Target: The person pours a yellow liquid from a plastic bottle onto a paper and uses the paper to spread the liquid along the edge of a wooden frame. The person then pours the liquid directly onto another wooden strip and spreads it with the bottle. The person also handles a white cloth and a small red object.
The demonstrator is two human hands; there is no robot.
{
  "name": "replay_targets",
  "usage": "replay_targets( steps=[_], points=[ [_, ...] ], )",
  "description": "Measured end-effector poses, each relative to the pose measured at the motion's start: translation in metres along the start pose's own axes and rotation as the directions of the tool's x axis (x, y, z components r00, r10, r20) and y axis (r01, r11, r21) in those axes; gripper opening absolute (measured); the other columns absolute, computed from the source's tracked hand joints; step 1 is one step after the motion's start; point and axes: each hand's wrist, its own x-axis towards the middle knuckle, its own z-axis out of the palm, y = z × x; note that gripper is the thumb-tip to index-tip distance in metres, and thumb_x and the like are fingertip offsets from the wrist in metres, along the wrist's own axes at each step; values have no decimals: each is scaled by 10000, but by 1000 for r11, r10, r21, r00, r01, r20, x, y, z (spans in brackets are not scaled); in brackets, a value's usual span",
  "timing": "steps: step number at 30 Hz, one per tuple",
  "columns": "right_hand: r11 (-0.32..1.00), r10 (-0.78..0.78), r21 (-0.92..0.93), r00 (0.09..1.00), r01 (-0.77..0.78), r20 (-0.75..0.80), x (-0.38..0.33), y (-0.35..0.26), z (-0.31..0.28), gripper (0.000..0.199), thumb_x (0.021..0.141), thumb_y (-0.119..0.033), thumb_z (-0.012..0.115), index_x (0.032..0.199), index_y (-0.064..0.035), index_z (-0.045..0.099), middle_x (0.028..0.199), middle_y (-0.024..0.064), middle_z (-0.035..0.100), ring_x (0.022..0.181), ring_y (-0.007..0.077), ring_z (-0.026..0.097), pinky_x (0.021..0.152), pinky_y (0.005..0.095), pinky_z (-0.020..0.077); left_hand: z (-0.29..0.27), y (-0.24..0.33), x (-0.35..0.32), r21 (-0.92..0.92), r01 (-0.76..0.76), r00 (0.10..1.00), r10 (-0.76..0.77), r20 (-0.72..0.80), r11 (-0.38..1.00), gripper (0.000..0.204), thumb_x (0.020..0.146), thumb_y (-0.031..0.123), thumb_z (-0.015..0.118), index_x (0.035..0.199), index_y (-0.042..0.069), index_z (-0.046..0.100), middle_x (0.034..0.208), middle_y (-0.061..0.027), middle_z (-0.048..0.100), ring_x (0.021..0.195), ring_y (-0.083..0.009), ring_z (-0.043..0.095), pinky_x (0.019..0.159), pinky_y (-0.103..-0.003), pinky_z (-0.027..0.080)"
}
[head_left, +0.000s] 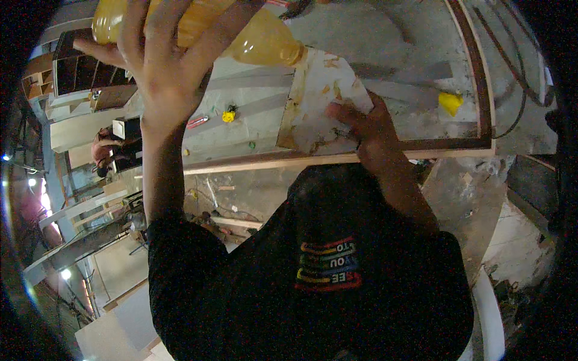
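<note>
My left hand (162, 72) is closed over a large clear plastic bottle (262, 41) of thick yellow-amber liquid at the top of the view. The bottle lies tilted, its mouth pointing right and touching or almost touching a flat whitish sheet. That sheet looks like a toothed glue spreader (319, 102), with yellow-brown smears and a finely notched left edge. My right hand (373, 123) pinches the spreader at its right side, thumb on top. Whether liquid is flowing out is too small to tell. Below both lies a pale work surface (259, 90).
A brown wooden border (484, 108) edges the pale surface on the right and near sides. On it lie a yellow scrap (450, 103), a small yellow object (229, 114) and a red-handled tool (197, 122). Far left, another person (107, 149) bends near open shelving (78, 66).
</note>
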Motion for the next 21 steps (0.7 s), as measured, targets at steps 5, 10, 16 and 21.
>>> replay_targets(
  steps=[5, 10, 16, 21],
  points=[
    [1000, -21, 15, 997, 22, -74, -4, 11, -2, 611, 766, -126, 861, 1291, 0, 573, 1136, 103, 698, 995, 238, 702, 864, 385, 589, -4, -17, -3, -87, -121, 993, 121, 6, 989, 598, 693, 142, 790, 1178, 486, 725, 1395, 55, 588, 1321, -237, 476, 1139, -402, 303],
    [1000, -7, 9, 999, 8, -36, -3, 3, 7, 588, 776, -110, 852, 1283, 0, 576, 1122, 106, 704, 984, 236, 703, 877, 387, 582, 0, -25, 14, -180, -94, 996, 89, -31, 979, 513, 714, 187, 813, 1152, 446, 745, 1370, 39, 607, 1309, -239, 480, 1120, -394, 321],
    [999, -27, 19, 1000, 27, 13, -5, -8, -3, 543, 783, -88, 835, 1260, 3, 593, 1098, 105, 712, 968, 243, 708, 871, 407, 591, 14, -8, 11, -292, -61, 996, 41, -73, 954, 443, 738, 215, 805, 1128, 419, 754, 1391, 2, 598, 1311, -260, 483, 1122, -408, 319],
    [998, 1, 61, 999, 2, -38, -5, -3, -18, 523, 783, -79, 825, 1249, 5, 605, 1091, 103, 712, 942, 242, 715, 842, 412, 602, 12, -2, 2, -257, -69, 996, 53, -70, 964, 502, 695, 221, 820, 1144, 431, 742, 1423, -2, 570, 1327, -281, 470, 1128, -446, 308]
  ],
)
